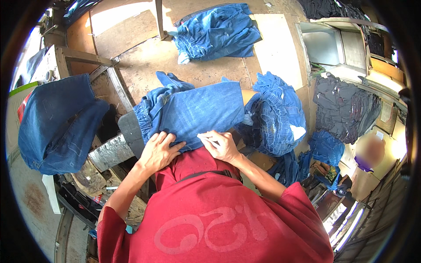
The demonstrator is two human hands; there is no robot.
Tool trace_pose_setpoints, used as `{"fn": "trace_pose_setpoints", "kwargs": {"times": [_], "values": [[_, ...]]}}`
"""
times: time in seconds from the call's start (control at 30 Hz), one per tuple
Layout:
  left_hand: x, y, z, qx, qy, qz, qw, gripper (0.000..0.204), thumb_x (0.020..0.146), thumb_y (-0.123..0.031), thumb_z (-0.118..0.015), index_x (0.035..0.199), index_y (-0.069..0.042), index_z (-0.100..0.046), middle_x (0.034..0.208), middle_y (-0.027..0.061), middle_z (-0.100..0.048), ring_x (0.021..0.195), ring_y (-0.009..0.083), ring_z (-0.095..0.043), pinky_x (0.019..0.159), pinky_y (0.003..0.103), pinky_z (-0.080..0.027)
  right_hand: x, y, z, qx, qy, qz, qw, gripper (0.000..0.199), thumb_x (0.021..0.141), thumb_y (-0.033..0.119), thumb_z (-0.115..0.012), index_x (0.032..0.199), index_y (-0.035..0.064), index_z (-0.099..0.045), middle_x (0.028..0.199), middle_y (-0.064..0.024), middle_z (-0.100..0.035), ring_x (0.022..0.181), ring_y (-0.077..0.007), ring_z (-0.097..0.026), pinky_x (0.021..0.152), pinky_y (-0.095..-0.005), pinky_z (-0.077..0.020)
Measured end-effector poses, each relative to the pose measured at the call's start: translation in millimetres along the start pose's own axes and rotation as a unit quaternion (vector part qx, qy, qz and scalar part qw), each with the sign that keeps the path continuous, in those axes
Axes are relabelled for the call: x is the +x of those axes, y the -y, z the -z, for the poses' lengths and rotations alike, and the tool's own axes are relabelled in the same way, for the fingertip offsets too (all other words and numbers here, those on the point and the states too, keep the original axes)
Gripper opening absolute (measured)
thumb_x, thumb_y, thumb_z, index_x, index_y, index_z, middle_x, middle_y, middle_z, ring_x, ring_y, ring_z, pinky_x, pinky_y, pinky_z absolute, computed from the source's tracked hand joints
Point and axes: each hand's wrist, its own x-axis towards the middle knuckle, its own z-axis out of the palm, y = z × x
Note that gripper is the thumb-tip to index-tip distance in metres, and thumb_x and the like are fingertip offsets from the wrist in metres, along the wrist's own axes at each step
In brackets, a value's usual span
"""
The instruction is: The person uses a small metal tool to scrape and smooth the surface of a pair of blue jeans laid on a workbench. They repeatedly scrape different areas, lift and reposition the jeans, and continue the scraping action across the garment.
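Observation:
Blue denim pants point(197, 107) with a gathered elastic waistband at their left end lie folded across my lap. My left hand point(158, 153) grips their near edge close to the waistband, fingers bent over the cloth. Farther right along the same edge, my right hand point(221, 147) is closed around a slim white piece point(206, 138), whose kind I cannot make out. Its tip is at the denim. The fingers of that hand partly cover the piece.
To the right sits a bunched heap of elastic-waisted denim point(278, 116). More folded denim point(219, 33) lies on the wooden boards ahead. Dark blue denim point(59, 125) drapes at the left. Black garments point(344, 107) are piled at the right, near a person point(369, 151).

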Motion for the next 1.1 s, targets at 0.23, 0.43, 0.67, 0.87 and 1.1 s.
{"fn": "trace_pose_setpoints", "kwargs": {"times": [0.23,0.43,0.67,0.87,1.1], "values": [[-60.9,9.8,24.6,0.041,0.074,0.043,0.996,0.048,0.078,-0.018,-0.076,0.126,-0.024,-0.08,0.118,0.0045,-0.059,0.105,0.0243,-0.054,0.092,0.036,-0.049,-14.6,7.0,16.2,0.158,-0.034,-0.12,0.98,0.014,0.103,0.004,-0.066,0.112,-0.0062,-0.069,0.094,-0.0148,-0.08,0.074,-0.0155,-0.076,0.069,-0.0282,-0.06],[-2.9,18.4,70.7,-0.051,0.089,0.088,0.991,0.047,0.076,-0.039,-0.088,0.113,-0.01,-0.08,0.098,0.0128,-0.063,0.102,0.0332,-0.06,0.093,0.046,-0.051,-16.5,3.6,35.1,0.167,-0.133,-0.136,0.967,0.016,0.101,0.004,-0.069,0.115,-0.0037,-0.069,0.093,-0.0126,-0.08,0.077,-0.0147,-0.077,0.07,-0.0272,-0.0594],[180.9,100.9,23.9,-0.293,0.221,0.192,0.91,0.118,0.079,-0.08,-0.076,0.159,-0.001,-0.041,0.153,0.0266,-0.055,0.137,0.0426,-0.055,0.116,0.049,-0.043,24.4,15.3,17.9,-0.02,-0.158,-0.071,0.985,0.017,0.096,0.002,-0.073,0.112,0.0038,-0.073,0.094,-0.0122,-0.081,0.075,-0.0188,-0.079,0.065,-0.0349,-0.0624],[182.5,127.3,15.3,-0.341,0.188,0.113,0.914,0.055,0.096,-0.052,-0.076,0.11,0.001,-0.079,0.089,0.0189,-0.078,0.079,0.0207,-0.072,0.075,0.039,-0.055,56.1,8.7,-1.3,-0.206,-0.136,0.002,0.969,0.024,0.088,0.003,-0.075,0.112,0.0084,-0.075,0.08,-0.0088,-0.077,0.064,-0.0215,-0.074,0.06,-0.0338,-0.059],[186.0,139.7,1.7,-0.271,0.007,0.003,0.963,0.047,0.097,-0.046,-0.076,0.089,0.001,-0.078,0.076,0.0237,-0.07,0.064,0.0405,-0.065,0.061,0.044,-0.052,90.2,-2.8,-21.7,-0.274,-0.146,0.02,0.951,0.019,0.091,0.009,-0.074,0.109,0.0131,-0.075,0.067,-0.0028,-0.071,0.052,-0.0186,-0.067,0.054,-0.0339,-0.0551]]}}
